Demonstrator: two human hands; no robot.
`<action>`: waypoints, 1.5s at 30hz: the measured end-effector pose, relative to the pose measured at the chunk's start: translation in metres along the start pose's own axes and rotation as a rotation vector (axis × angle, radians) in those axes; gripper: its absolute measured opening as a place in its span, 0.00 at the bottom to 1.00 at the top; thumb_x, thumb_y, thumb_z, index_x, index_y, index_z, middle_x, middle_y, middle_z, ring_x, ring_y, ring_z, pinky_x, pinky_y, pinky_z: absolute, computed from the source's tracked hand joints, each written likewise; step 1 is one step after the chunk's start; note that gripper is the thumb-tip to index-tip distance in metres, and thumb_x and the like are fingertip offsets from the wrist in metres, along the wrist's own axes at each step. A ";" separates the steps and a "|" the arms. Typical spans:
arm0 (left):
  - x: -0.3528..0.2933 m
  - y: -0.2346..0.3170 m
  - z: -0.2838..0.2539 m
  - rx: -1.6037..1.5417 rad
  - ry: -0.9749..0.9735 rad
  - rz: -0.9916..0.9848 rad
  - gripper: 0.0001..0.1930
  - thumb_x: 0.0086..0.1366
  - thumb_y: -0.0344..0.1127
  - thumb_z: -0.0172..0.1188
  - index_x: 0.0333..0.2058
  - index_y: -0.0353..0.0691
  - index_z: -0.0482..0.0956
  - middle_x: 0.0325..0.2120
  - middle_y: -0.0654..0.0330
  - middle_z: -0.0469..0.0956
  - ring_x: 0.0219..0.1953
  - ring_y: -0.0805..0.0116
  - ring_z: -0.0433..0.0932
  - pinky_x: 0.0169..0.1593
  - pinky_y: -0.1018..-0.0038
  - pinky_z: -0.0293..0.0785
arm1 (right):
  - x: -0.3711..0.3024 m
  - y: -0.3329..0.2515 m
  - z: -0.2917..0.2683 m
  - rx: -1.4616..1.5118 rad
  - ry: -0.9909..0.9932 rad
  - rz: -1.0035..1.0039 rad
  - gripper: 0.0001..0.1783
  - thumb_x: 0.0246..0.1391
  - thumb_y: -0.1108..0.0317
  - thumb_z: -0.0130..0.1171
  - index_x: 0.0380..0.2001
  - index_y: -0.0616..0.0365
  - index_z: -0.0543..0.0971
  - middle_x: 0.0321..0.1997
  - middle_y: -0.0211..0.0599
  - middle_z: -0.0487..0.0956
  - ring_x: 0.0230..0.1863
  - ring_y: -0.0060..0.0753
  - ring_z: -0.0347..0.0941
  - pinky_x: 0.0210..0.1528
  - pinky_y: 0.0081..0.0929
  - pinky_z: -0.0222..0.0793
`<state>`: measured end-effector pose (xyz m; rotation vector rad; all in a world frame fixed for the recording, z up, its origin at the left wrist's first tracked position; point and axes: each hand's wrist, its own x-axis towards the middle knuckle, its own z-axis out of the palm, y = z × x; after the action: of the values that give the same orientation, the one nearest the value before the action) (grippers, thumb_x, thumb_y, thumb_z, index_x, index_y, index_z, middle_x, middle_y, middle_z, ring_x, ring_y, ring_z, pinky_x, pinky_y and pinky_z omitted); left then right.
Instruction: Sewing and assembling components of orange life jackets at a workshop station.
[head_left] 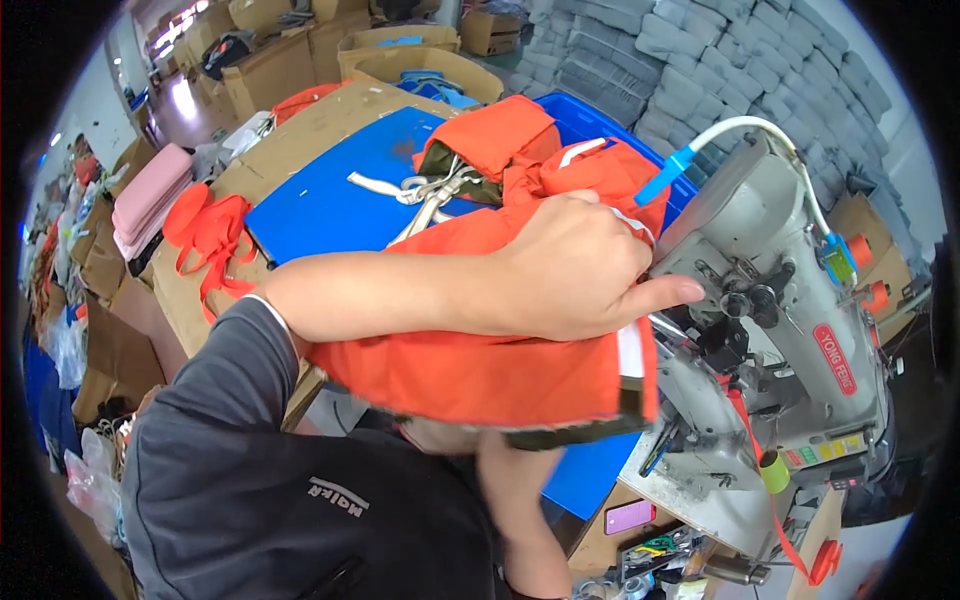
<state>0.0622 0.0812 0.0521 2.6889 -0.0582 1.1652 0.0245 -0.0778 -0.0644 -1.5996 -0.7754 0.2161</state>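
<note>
An orange fabric piece [480, 375] with a white strip and a dark olive underside spreads in front of me, its near edge blurred. Across its top reaches my left hand [580, 265], fingers curled down over the cloth and thumb sticking out to the right. Beneath the near edge is my right hand [515, 465], smeared by motion, its fingers hidden by the cloth. Beyond lie more orange fabric pieces [500, 140] with white cords [430, 195] knotted on them. Just right of the cloth stands a grey sewing machine [760, 260].
A blue board [330, 190] covers part of the worktable. Behind it sits a blue bin [590, 115]. Orange webbing [215, 235] lies left; a pink phone [630, 516] and tools lie near right. Cardboard boxes [270, 70] and stacked grey bundles [690, 60] fill the background.
</note>
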 end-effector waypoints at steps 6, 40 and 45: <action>-0.001 -0.014 0.015 -0.105 -0.099 -0.165 0.29 0.67 0.51 0.51 0.11 0.37 0.72 0.10 0.50 0.68 0.15 0.50 0.70 0.20 0.60 0.62 | 0.015 0.012 -0.078 -0.349 -0.294 0.110 0.08 0.53 0.74 0.55 0.35 0.68 0.77 0.31 0.50 0.80 0.33 0.53 0.78 0.38 0.33 0.73; -0.016 -0.014 -0.016 -0.754 -0.368 0.196 0.15 0.58 0.37 0.65 0.41 0.38 0.78 0.29 0.57 0.73 0.33 0.58 0.75 0.34 0.68 0.69 | 0.056 -0.037 -0.044 0.157 0.302 -0.117 0.05 0.53 0.78 0.59 0.32 0.66 0.73 0.29 0.32 0.73 0.25 0.14 0.65 0.26 0.12 0.60; -0.013 -0.009 -0.012 -0.758 -0.322 0.242 0.13 0.59 0.36 0.64 0.41 0.39 0.78 0.31 0.58 0.73 0.33 0.58 0.74 0.34 0.68 0.69 | 0.049 -0.035 -0.057 -0.077 0.210 -0.300 0.04 0.59 0.79 0.53 0.36 0.66 0.70 0.33 0.33 0.69 0.34 0.18 0.67 0.37 0.14 0.64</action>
<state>0.0455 0.0920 0.0493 2.1699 -0.7311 0.5669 0.0807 -0.0955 -0.0055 -1.5261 -0.8541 -0.1973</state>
